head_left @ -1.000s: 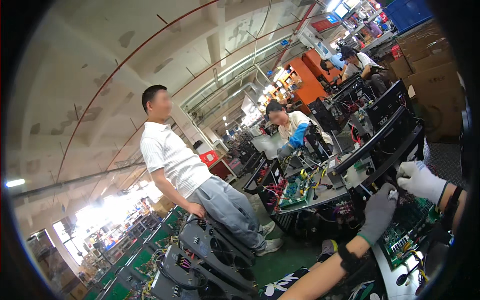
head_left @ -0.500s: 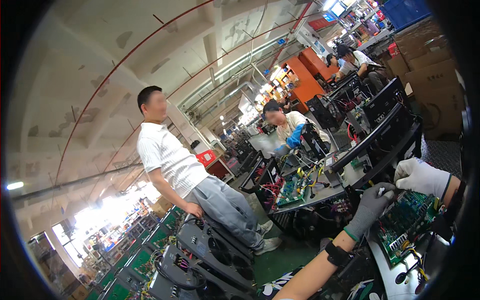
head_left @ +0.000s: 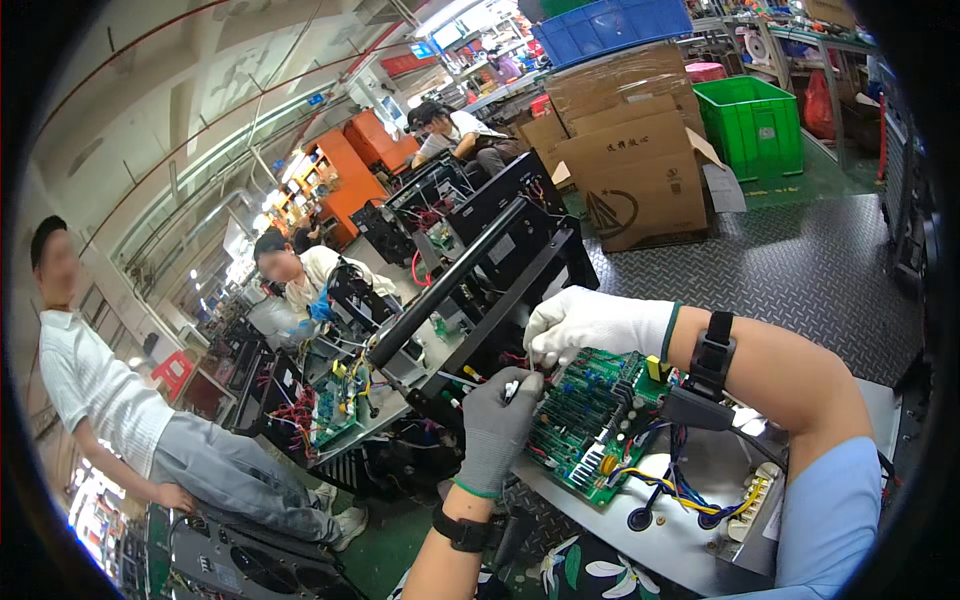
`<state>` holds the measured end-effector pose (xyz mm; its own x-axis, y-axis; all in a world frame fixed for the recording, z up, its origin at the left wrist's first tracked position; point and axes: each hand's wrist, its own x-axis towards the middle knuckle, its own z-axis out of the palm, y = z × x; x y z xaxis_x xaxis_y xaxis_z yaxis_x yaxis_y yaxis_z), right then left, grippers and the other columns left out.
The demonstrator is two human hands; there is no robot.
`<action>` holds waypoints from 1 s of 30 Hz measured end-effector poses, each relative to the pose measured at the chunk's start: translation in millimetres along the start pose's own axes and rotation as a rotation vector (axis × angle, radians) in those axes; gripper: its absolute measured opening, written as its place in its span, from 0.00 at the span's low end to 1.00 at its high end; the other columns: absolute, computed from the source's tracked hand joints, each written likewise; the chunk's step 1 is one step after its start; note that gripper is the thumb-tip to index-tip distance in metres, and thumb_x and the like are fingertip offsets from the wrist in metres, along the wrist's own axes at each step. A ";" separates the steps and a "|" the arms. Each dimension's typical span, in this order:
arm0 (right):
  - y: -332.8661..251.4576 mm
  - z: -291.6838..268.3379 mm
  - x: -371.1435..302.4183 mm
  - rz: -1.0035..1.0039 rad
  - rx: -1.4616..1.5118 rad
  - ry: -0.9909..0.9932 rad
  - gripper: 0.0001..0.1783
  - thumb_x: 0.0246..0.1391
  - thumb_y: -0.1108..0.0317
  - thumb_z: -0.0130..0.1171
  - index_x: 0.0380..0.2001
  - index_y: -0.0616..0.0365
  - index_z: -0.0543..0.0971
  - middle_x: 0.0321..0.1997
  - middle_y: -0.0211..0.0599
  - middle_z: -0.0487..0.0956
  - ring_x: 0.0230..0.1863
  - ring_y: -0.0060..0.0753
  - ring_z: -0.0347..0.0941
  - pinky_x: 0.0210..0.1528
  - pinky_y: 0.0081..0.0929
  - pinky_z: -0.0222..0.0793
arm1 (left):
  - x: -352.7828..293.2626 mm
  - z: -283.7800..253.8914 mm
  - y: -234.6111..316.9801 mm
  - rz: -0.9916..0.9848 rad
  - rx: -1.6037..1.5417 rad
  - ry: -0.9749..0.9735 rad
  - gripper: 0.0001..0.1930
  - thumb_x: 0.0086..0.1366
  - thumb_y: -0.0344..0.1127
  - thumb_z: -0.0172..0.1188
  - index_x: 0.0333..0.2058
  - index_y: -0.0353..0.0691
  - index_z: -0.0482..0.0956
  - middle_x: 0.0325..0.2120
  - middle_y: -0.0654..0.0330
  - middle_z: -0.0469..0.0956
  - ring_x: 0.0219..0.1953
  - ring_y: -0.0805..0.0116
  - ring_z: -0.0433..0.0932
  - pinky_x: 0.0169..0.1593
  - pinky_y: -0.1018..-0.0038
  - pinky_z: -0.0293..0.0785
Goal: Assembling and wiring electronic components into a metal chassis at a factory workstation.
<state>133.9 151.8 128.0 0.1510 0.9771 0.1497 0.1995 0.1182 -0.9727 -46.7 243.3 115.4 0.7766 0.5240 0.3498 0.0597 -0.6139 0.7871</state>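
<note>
Both hands meet over the near edge of a green circuit board that lies on a grey metal tabletop. The left hand, in a grey glove, rises from below with fingers curled shut around a small white connector. The right hand, in a white glove, reaches in from the right, its fingertips pinched at the same connector. The board is crowded with dark parts, with yellow and blue wires trailing off it.

Grey glove, white glove, green circuit board, yellow and blue wires.
</note>
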 end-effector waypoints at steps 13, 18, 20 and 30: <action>-9.7 -0.5 -2.6 -0.020 -0.082 0.004 0.13 0.48 0.65 0.60 0.34 0.62 0.78 0.29 0.33 0.79 0.29 0.20 0.73 0.30 0.17 0.69 | -3.3 1.5 6.1 0.012 0.008 -0.019 0.11 0.60 0.38 0.58 0.31 0.34 0.80 0.19 0.65 0.76 0.24 0.82 0.70 0.30 0.80 0.67; -7.4 -0.9 -0.3 -0.020 -0.063 -0.002 0.13 0.47 0.64 0.60 0.34 0.63 0.77 0.29 0.33 0.79 0.29 0.20 0.73 0.30 0.17 0.69 | -3.6 0.3 2.5 0.001 0.011 -0.014 0.11 0.61 0.38 0.58 0.32 0.34 0.80 0.19 0.64 0.76 0.23 0.81 0.70 0.29 0.80 0.67; -9.5 0.1 -1.3 0.020 -0.001 -0.012 0.12 0.51 0.64 0.59 0.33 0.63 0.77 0.29 0.31 0.76 0.32 0.20 0.73 0.34 0.19 0.70 | -3.9 -0.5 2.9 -0.003 0.036 -0.018 0.11 0.61 0.38 0.58 0.32 0.34 0.80 0.19 0.64 0.76 0.23 0.81 0.70 0.29 0.80 0.67; -13.0 1.2 -3.2 -0.044 -0.277 -0.073 0.12 0.49 0.64 0.59 0.31 0.63 0.78 0.27 0.34 0.78 0.31 0.21 0.73 0.34 0.21 0.69 | 0.7 4.0 -1.6 0.063 0.038 0.016 0.11 0.62 0.38 0.58 0.33 0.34 0.79 0.21 0.63 0.76 0.25 0.80 0.71 0.30 0.79 0.67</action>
<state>129.7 147.3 139.9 0.0680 0.9835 0.1677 0.4628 0.1178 -0.8786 -43.7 242.3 112.3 0.7695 0.4926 0.4064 0.0351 -0.6681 0.7432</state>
